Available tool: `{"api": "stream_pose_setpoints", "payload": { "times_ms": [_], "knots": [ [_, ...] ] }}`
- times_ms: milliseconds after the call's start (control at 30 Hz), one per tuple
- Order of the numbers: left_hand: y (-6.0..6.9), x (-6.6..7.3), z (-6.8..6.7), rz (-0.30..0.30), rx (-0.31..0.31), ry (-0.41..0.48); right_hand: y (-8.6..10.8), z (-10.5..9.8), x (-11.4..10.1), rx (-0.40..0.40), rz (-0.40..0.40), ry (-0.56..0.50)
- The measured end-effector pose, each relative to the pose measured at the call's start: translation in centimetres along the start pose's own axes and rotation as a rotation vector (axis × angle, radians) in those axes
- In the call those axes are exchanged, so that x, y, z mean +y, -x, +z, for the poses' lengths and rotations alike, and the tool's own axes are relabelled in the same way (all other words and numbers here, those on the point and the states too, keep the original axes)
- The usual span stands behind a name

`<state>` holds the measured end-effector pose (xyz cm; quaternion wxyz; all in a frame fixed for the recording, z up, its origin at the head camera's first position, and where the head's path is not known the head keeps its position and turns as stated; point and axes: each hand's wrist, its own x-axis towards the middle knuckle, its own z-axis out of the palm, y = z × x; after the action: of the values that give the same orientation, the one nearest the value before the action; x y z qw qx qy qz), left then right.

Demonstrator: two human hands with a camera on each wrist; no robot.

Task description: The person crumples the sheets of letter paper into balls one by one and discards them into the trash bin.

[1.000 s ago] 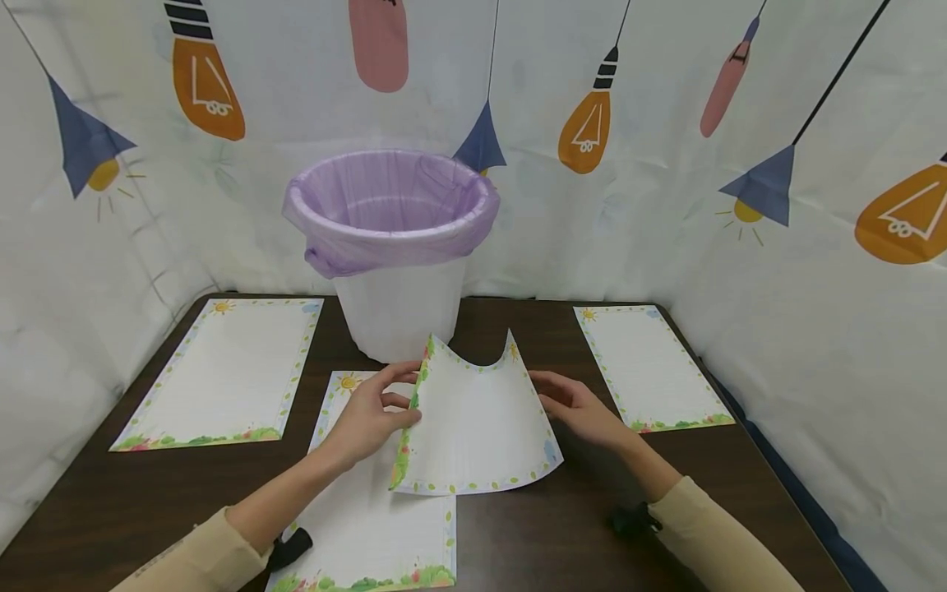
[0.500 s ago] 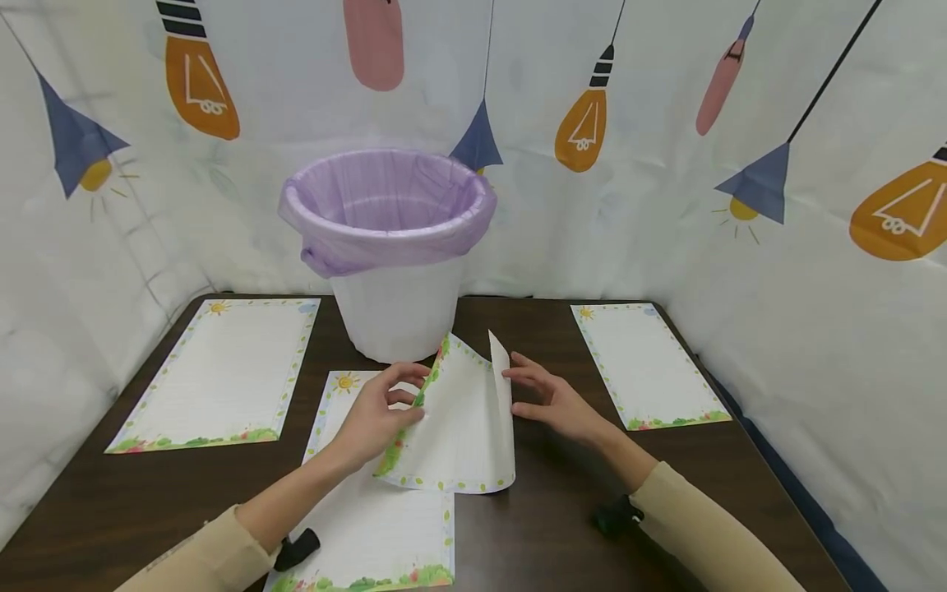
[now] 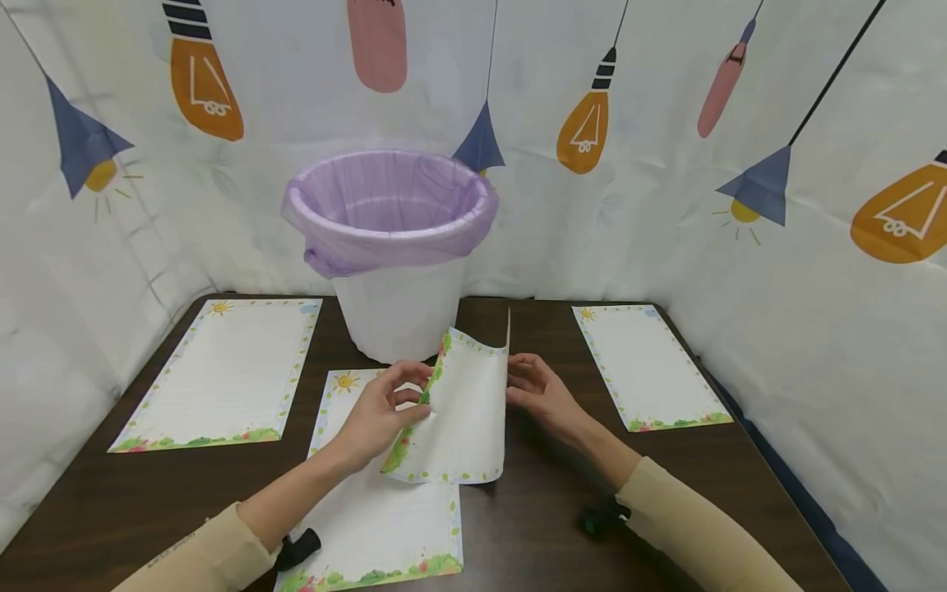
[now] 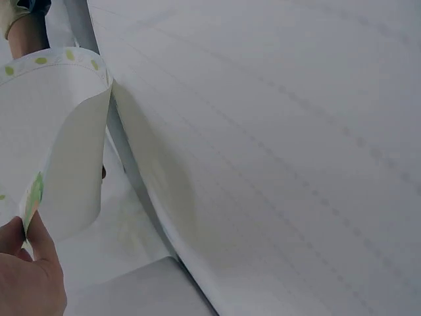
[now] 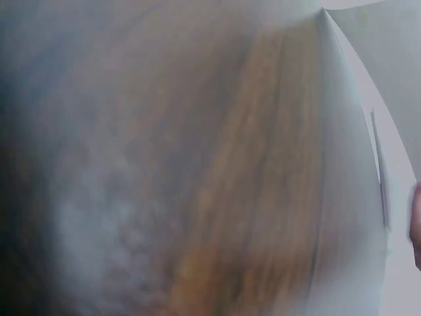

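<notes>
In the head view a sheet of white stationery paper (image 3: 466,407) with a leafy printed border is held up over the table, its right part bent upright and nearly edge-on. My left hand (image 3: 385,415) pinches its left edge by the green garden border. The left wrist view shows thumb and fingers (image 4: 41,245) on that edge and the sheet curving away. On the right, my right hand (image 3: 546,399) rests loosely bent fingers against the outside of the bent part; no finger shows on its front. A fingertip (image 5: 416,227) appears beside white paper in the right wrist view.
Under the held sheet lies another lined sheet (image 3: 377,534). Flat sheets lie at the far left (image 3: 222,374) and far right (image 3: 651,366). A white bin (image 3: 399,308) with a purple liner (image 3: 392,247) stands at the back of the dark table (image 3: 592,526). Patterned cloth hangs behind.
The sheet's right side has bent up from a wide curve, leaned left, then stands edge-on. My right hand has moved left with it. The left hand keeps its pinch, nearly in place.
</notes>
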<state>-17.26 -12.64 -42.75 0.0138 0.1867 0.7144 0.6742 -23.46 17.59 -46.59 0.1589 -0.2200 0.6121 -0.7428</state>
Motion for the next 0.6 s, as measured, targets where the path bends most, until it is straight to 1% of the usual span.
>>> {"api": "stream_pose_setpoints", "payload": {
  "times_ms": [133,200,300,433,500,600],
  "knots": [
    [-0.1,0.1,0.0,0.005,0.002,0.028,0.0,0.5,-0.2,-0.041,0.031,-0.055],
    [-0.2,0.2,0.1,0.002,0.004,0.046,0.0,0.7,-0.4,-0.063,0.035,-0.056],
    [-0.3,0.3,0.2,0.009,0.008,0.065,0.0,1.2,-0.5,-0.064,0.014,0.027],
    [-0.3,0.6,0.4,0.025,0.009,0.084,0.1,1.8,-0.5,-0.042,-0.065,0.162],
    [-0.2,0.7,0.5,0.027,0.015,0.094,0.1,2.2,-0.6,-0.048,-0.100,0.183],
    [-0.1,0.7,0.7,0.024,0.040,0.099,0.1,2.8,-0.8,-0.072,-0.114,0.203]
  ]
}}
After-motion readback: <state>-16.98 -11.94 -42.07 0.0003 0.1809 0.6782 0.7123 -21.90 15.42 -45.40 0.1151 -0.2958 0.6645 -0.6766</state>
